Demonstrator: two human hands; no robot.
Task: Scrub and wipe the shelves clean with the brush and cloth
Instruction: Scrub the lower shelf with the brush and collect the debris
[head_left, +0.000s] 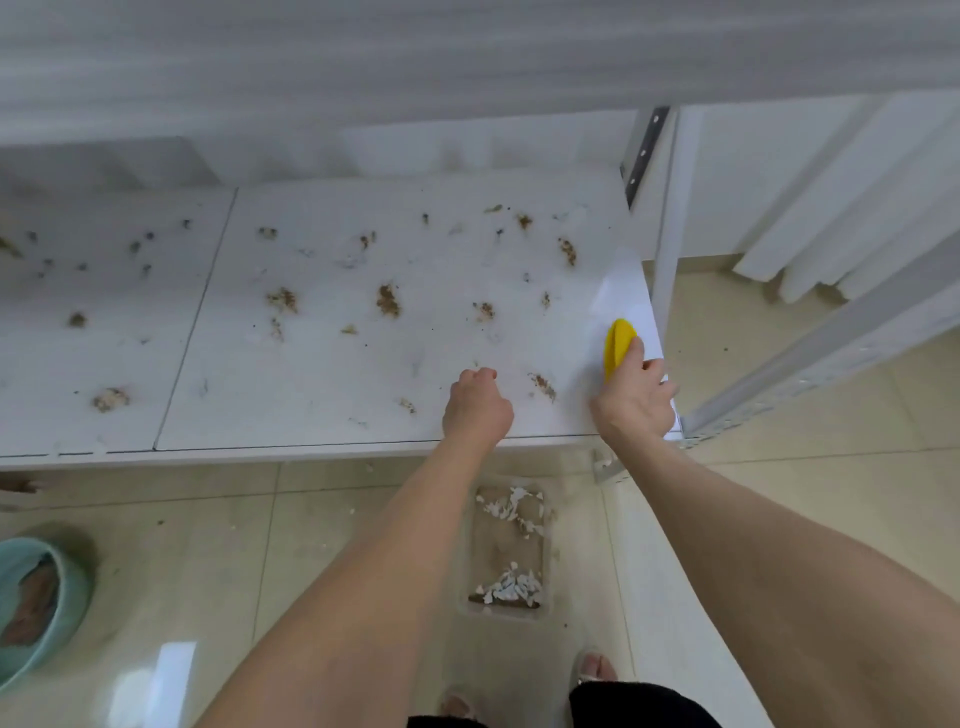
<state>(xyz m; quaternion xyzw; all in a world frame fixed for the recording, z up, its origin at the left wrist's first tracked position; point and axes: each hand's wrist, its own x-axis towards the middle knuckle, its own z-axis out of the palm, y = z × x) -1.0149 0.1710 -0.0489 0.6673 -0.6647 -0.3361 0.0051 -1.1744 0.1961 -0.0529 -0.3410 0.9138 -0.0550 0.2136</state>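
Note:
A white shelf (332, 364) stretches across the middle of the view, spotted with several brown dirt clumps (388, 300). My right hand (636, 395) grips a yellow brush (618, 345) pressed on the shelf near its right front corner, beside a cleaner wet streak. My left hand (477, 408) rests as a closed fist on the shelf's front edge, left of the brush, with nothing visible in it. No cloth shows on the shelf.
A clear tray (506, 551) with white and brown scrapings lies on the tiled floor under the shelf edge. A teal basin (36, 608) holding something brownish sits at lower left. The shelf's metal upright (667, 234) stands right of the brush. My feet show at the bottom.

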